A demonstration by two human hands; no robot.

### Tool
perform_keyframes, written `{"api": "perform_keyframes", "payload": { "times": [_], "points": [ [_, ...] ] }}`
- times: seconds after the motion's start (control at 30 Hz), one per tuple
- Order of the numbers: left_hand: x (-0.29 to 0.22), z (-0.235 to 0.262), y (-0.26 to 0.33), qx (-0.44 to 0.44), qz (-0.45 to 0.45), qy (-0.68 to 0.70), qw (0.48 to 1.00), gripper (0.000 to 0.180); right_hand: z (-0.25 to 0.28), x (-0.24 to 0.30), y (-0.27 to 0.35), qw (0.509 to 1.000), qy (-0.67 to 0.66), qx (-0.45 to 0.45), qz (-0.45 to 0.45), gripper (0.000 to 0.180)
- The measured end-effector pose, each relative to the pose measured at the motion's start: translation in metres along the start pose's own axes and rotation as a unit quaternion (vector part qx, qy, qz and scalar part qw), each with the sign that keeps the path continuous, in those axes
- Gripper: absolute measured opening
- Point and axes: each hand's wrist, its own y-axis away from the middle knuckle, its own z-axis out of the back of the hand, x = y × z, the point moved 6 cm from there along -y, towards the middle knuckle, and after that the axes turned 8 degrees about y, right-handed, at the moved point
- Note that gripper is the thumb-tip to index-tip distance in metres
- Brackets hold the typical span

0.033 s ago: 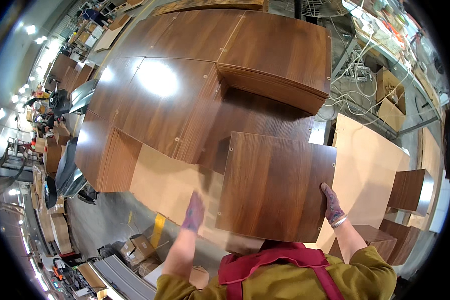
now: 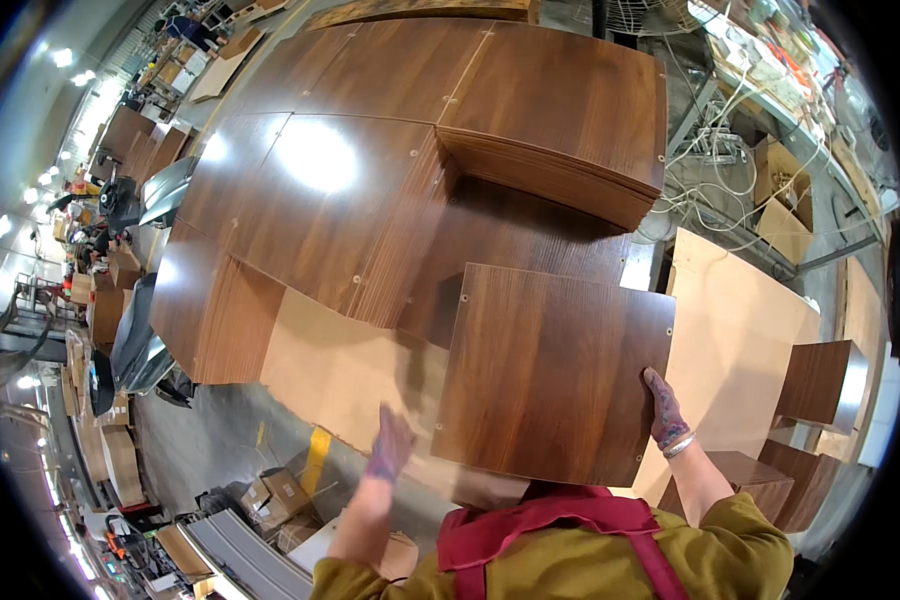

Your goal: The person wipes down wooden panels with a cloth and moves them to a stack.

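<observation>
While left hand (image 2: 390, 447) hangs apart, right fingers (image 2: 656, 386) touch brown panel (image 2: 553, 377) edge.

Near panel (image 2: 555, 375): reddish brown, wood-grain pattern in darker streaks running from far edge to near edge; stacked panels (image 2: 345, 225): matching brown grain on top, with white glare at the left, sides finely striped in lighter and darker brown; base board (image 2: 340, 350): plain pale tan; side board (image 2: 725, 330): light beige; left hand (image 2: 391, 447): dusky purple glove, pattern blurred; right hand (image 2: 667, 410): purple glove mottled with darker, bluish marks; wristband (image 2: 679, 445): silvery white; sleeve (image 2: 745, 540): plain olive-mustard; apron (image 2: 550, 518): solid maroon; floor (image 2: 220, 430): grey, with a yellow stripe (image 2: 315, 462); cords (image 2: 710, 140): creamy white.
</observation>
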Motion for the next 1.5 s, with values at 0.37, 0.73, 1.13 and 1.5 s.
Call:
{"api": "perform_keyframes", "payload": {
  "times": [0.37, 0.73, 1.13, 1.5],
  "points": [
    [0.103, -0.060, -0.039, 0.014, 0.104, 0.365, 0.925, 0.055, -0.021, 0.002, -0.036, 0.999, 0.019, -0.021, 0.042, 0.044],
    [-0.060, -0.064, -0.101, 0.051, -0.063, 0.308, 0.948, 0.055, -0.099, 0.055, -0.111, 0.999, -0.028, -0.028, -0.015, 0.038],
    [-0.071, -0.059, -0.119, 0.077, -0.052, 0.264, 0.960, 0.053, -0.100, 0.049, -0.122, 0.998, -0.063, -0.001, -0.010, 0.040],
    [0.012, -0.019, -0.140, -0.009, -0.096, 0.515, 0.851, 0.080, -0.091, 0.039, -0.112, 0.987, -0.155, -0.011, 0.044, 0.061]
  ]
}}
